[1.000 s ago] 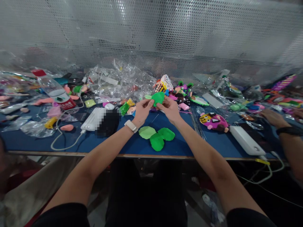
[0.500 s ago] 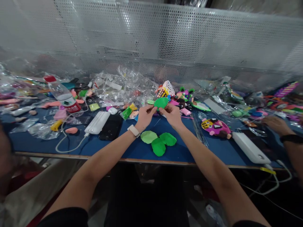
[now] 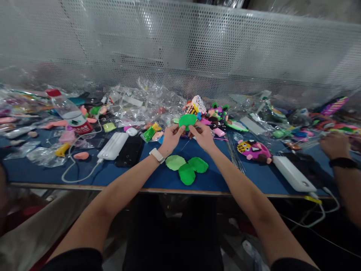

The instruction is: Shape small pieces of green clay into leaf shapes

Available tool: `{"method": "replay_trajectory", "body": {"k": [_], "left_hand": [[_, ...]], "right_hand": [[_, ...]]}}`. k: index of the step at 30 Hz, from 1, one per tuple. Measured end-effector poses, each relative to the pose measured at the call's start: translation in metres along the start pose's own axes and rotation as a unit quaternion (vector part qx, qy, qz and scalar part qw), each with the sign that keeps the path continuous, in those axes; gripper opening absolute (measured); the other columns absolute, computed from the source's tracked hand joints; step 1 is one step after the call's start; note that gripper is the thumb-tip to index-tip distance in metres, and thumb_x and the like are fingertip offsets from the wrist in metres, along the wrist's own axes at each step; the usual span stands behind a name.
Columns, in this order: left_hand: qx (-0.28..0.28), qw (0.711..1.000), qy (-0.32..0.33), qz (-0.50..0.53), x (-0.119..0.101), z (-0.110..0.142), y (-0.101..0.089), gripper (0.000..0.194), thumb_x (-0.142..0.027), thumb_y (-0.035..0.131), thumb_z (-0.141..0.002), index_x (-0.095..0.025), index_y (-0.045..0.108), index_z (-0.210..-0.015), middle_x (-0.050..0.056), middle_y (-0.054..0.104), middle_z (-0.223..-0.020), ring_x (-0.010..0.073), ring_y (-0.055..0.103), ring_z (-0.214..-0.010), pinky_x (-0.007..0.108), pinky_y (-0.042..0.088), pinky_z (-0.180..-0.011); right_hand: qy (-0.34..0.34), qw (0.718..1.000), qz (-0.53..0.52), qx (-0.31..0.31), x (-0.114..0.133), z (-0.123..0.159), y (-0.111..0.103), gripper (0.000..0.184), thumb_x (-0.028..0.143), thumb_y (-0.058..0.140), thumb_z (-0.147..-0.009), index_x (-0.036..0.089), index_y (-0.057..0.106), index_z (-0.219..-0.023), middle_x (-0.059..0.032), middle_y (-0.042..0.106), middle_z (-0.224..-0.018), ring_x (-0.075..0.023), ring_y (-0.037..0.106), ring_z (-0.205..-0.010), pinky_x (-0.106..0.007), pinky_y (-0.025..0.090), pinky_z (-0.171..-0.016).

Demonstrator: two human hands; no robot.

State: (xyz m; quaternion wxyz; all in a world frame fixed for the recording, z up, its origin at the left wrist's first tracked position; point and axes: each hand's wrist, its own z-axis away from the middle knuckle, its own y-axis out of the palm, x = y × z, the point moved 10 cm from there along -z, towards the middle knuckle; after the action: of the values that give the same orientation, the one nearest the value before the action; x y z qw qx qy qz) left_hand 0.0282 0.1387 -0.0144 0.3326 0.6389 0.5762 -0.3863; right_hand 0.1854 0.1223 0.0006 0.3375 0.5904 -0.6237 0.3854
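Between my two hands is a flat green piece of modelling clay (image 3: 187, 121), thin and roughly oval, raised above the table. My left hand (image 3: 172, 137), with a pale watch band at the wrist, pinches its left lower edge. My right hand (image 3: 202, 136) grips the right lower edge between thumb and fingers. Nearer to me on the blue table lie three flat leaf-like clay pieces: a light green one (image 3: 175, 162), a darker green one (image 3: 187, 174) and another dark green one (image 3: 198, 165). They meet or overlap at their inner ends.
To the left are a white power bank (image 3: 113, 146), a black phone (image 3: 129, 151) and a plastic bottle (image 3: 75, 114). On the right lie thin wires (image 3: 235, 152), a pink and yellow clay figure (image 3: 254, 151) and another power bank (image 3: 294, 174). Another person's hand (image 3: 335, 145) is at far right.
The held green clay piece has tilted, showing more of its flat face, and my thumbs now press against it. The whole view has shifted slightly. The three pieces lie as before.
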Motion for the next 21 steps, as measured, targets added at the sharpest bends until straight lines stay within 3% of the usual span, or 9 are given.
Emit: {"method": "replay_trajectory", "body": {"k": [5,13,21], "left_hand": [[0.001,1.0,-0.007,0.002,0.005,-0.002,0.0,0.073,-0.09,0.075,-0.082,-0.018,0.067,-0.073,0.0,0.057,-0.067,0.0133,0.045,-0.064,0.029,0.036,-0.06],[0.004,0.994,-0.047,0.094,0.015,0.001,0.004,0.062,-0.079,0.085,-0.081,-0.019,0.072,-0.085,0.003,0.069,-0.077,0.0173,0.063,-0.074,0.031,0.053,-0.072],[0.005,1.0,-0.006,0.01,0.011,-0.003,0.0,0.06,-0.075,0.086,-0.083,-0.019,0.066,-0.072,0.001,0.061,-0.069,0.0138,0.051,-0.065,0.029,0.043,-0.063]], "right_hand": [[-0.029,0.999,0.038,0.008,0.007,0.0,0.0,0.064,0.088,0.076,-0.085,0.025,0.067,-0.077,-0.0016,0.07,-0.066,-0.0186,0.064,-0.054,-0.036,0.055,-0.058],[-0.017,0.998,0.04,0.034,0.001,0.002,0.005,0.067,0.09,0.071,-0.088,0.024,0.066,-0.077,-0.0014,0.069,-0.066,-0.0181,0.063,-0.055,-0.035,0.054,-0.056],[0.002,1.0,-0.021,-0.015,-0.008,-0.003,-0.006,0.061,0.084,0.085,-0.079,0.025,0.071,-0.087,-0.0006,0.069,-0.073,-0.0178,0.065,-0.063,-0.033,0.054,-0.055]]}}
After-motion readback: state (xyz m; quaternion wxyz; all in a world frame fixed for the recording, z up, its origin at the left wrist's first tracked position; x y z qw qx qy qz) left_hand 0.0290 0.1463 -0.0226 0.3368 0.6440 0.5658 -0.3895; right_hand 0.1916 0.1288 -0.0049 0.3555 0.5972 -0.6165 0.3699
